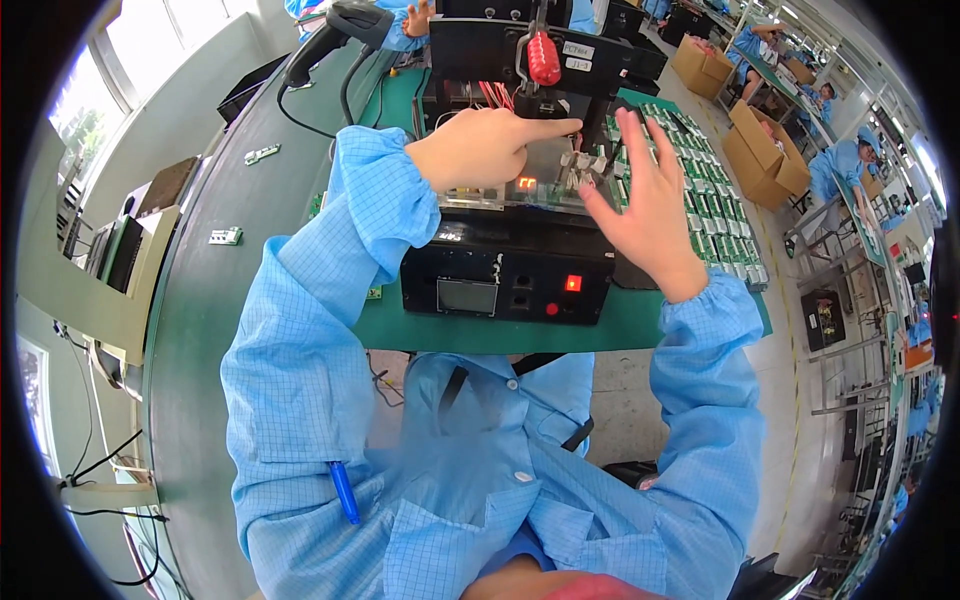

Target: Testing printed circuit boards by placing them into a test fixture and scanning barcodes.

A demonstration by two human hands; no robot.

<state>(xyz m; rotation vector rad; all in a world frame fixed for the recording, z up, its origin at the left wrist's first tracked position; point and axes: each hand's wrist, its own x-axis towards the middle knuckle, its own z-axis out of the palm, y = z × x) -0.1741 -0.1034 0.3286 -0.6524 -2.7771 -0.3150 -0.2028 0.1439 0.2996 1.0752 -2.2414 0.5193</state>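
A black test fixture [425, 262] stands in front of me on the green mat, with a clear plate, lit red digits and a red-handled clamp [543, 60] upright at its back. My left hand [478, 148] is over the fixture's left part, its index finger stretched to the right and the other fingers curled; nothing shows in it. At the fixture's right side my right hand [648, 215] is open with fingers spread, its thumb beside small metal-and-white parts [583, 170] on the plate. Whether the fingertips touch these parts is hard to tell.
Rows of green circuit boards [705, 190] lie to the right. Two small boards [226, 237] lie on the left. A handheld scanner [345, 25] with a cable stands at the back left. Another person's hand [418, 18] shows behind the fixture. Cardboard boxes [765, 155] stand beyond the table.
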